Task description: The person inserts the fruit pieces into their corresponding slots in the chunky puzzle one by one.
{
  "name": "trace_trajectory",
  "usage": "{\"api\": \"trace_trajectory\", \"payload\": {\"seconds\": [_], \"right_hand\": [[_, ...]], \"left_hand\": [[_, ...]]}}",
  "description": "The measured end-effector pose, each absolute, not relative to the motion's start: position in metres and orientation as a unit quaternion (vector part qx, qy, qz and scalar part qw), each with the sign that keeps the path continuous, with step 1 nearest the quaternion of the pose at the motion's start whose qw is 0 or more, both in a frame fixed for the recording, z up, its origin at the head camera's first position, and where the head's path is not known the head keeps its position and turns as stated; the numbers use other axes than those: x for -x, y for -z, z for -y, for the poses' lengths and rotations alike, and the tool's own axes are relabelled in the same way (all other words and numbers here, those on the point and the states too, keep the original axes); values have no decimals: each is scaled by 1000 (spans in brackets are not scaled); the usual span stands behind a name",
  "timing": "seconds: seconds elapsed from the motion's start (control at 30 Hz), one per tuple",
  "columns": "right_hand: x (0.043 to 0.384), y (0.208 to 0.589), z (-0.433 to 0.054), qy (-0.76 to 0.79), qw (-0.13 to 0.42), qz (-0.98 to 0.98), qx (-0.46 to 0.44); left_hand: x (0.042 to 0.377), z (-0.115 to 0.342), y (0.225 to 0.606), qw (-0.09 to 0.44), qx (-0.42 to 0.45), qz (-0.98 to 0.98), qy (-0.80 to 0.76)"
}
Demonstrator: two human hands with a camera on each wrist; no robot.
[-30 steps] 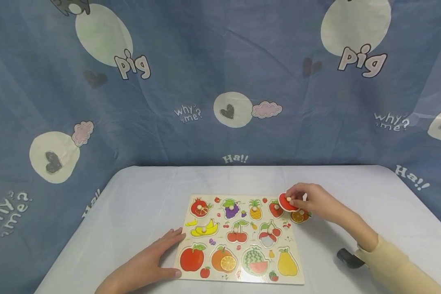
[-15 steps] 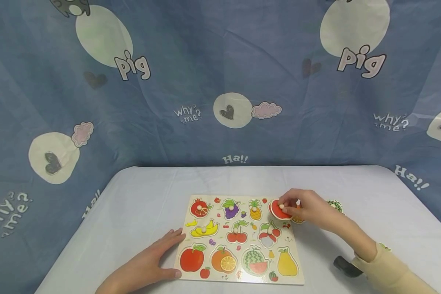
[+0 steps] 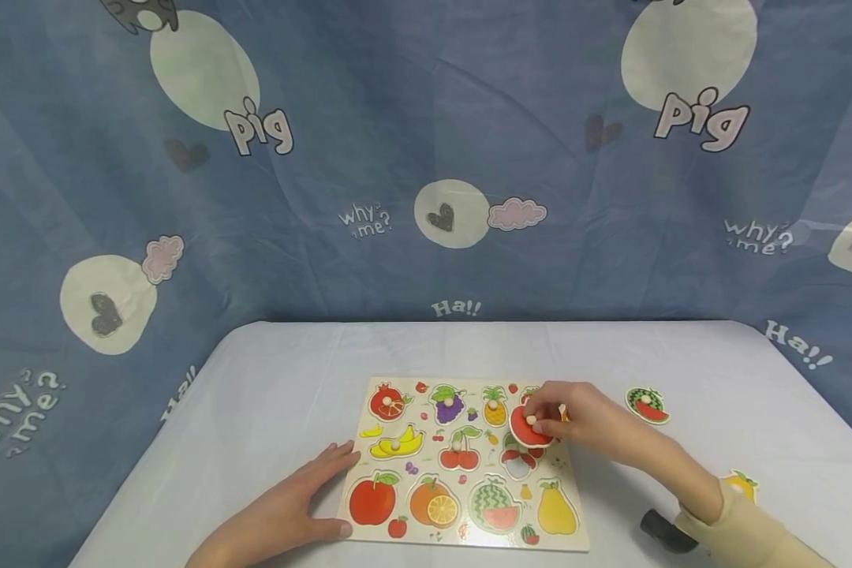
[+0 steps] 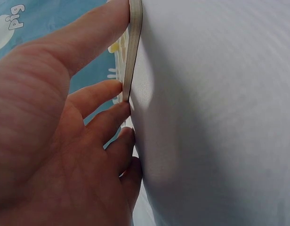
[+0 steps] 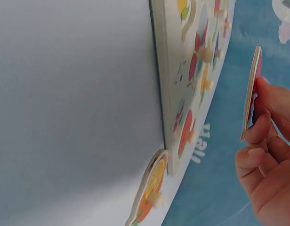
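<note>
A wooden fruit peg puzzle board [image 3: 490,464] lies flat on the white table. My left hand [image 3: 284,505] rests along its left edge, fingers and thumb extended; in the left wrist view, thumb and fingertips touch the board's side [image 4: 132,52]. Over the board's right part, my right hand [image 3: 596,422] pinches a rounded red puzzle piece [image 3: 521,430] by its pale knob. The right wrist view shows this piece [image 5: 251,94] edge-on, raised above the board. From the head, it overlaps the strawberry and the red-and-white fruit below. Apple, orange, watermelon and pear pictures without knobs line the board's front row.
A watermelon piece [image 3: 646,404] lies on the table right of the board. A yellow piece [image 3: 741,483] is partly hidden behind the right sleeve. An orange piece [image 5: 152,181] lies against the board's far right corner. A dark object [image 3: 667,530] sits at the right cuff.
My right hand has carried the red piece left and nearer, from the board's back right corner to over its right part. The watermelon and yellow pieces have come into view. My left hand stays still.
</note>
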State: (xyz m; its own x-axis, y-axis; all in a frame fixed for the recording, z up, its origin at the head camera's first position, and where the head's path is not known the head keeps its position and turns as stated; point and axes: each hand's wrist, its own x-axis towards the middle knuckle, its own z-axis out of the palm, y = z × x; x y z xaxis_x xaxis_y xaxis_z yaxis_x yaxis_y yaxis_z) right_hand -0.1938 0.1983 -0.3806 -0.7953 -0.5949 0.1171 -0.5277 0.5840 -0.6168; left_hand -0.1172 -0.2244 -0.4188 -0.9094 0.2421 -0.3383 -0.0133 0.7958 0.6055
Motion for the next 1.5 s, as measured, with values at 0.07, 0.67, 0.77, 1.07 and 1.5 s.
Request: {"api": "trace_trajectory", "payload": {"seconds": [0.07,0.67,0.77,1.07,1.5], "right_hand": [[192,380,-196,327,54,-887,323],[176,370,-169,339,80,-869,353],[175,370,-164,333,80,-868,361],[172,370,-148,332,93,-861,374],[171,377,-129,353,114,-846,384]], "left_hand": [[117,224,419,206,-60,-924,-316],[117,225,420,206,-67,-921,-323],[117,225,420,204,-68,-922,-323],[118,225,419,209,-66,-919,-326],[118,225,420,205,-76,-920,-325]]}}
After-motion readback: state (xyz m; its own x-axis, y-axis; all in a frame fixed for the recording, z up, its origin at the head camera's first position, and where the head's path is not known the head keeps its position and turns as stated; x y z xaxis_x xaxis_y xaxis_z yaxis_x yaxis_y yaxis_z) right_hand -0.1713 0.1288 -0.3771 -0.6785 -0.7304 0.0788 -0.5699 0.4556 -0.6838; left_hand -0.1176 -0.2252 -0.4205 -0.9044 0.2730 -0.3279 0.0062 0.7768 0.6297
